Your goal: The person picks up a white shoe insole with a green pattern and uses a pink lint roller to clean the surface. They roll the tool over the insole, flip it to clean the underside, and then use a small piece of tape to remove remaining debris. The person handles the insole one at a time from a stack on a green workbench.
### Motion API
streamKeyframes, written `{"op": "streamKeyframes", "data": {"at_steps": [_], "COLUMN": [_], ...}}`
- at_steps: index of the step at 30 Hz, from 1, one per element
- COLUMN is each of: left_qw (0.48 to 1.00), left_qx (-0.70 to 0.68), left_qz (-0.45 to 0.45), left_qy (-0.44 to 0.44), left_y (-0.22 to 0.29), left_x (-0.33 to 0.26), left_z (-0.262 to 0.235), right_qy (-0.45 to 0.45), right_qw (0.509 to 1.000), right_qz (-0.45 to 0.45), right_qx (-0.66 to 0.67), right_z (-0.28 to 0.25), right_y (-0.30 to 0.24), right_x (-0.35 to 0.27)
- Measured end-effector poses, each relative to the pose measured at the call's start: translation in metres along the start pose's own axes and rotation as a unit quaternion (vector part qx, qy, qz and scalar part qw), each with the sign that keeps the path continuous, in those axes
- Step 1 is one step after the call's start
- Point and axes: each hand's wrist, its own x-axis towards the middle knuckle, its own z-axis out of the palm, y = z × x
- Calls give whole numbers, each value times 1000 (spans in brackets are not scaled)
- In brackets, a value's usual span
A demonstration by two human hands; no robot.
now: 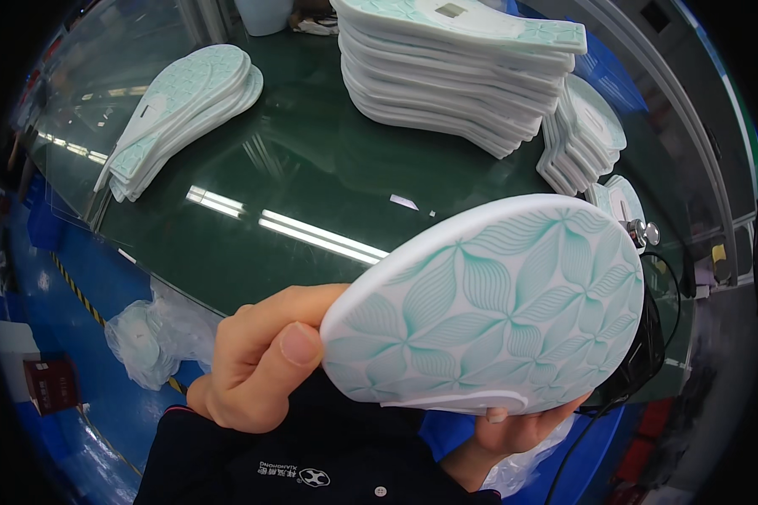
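I hold a white shoe sole (497, 303) with a teal leaf pattern close to the camera, its patterned face toward me. My left hand (257, 358) grips its left edge, thumb pressed on the rim. My right hand (514, 433) supports it from below, mostly hidden behind the sole, with a fingertip showing at the lower edge. Both hands hover above the near edge of the dark green glass-topped table (295, 168).
A tall stack of matching soles (455, 76) stands at the back centre, a smaller stack (185, 109) at the back left, another leaning pile (585, 139) at the right. A plastic bag (156, 332) hangs off the table's left side. Black cable (661, 320) runs at right.
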Motion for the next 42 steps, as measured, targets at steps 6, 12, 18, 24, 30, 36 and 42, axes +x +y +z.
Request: {"op": "streamKeyframes", "data": {"at_steps": [6,12,18,24,30,36,42], "left_qw": [989,993,995,997,998,997,961], "left_qx": [-123,-42,-37,-22,2,-34,-265], "left_qz": [16,-12,8,62,58,62,73], "left_qy": [77,111,90,38,6,11,19], "left_y": [-3,-11,-5,5,11,14,8], "left_x": [10,25,18,10,5,4,5], "left_z": [17,16,17,19,15,20,31], "right_qy": [-34,-13,-5,21,66,36,-147], "right_qw": [940,923,918,911,867,864,975], "right_qz": [-125,-147,-155,-140,-88,-93,89], "right_qx": [-315,-355,-366,-387,-485,-493,141], "right_z": [17,24,23,21,29,23,31], "right_y": [-6,-4,-7,-14,-16,-19,-23], "right_x": [2,-4,-4,-5,-9,-11,8]}}
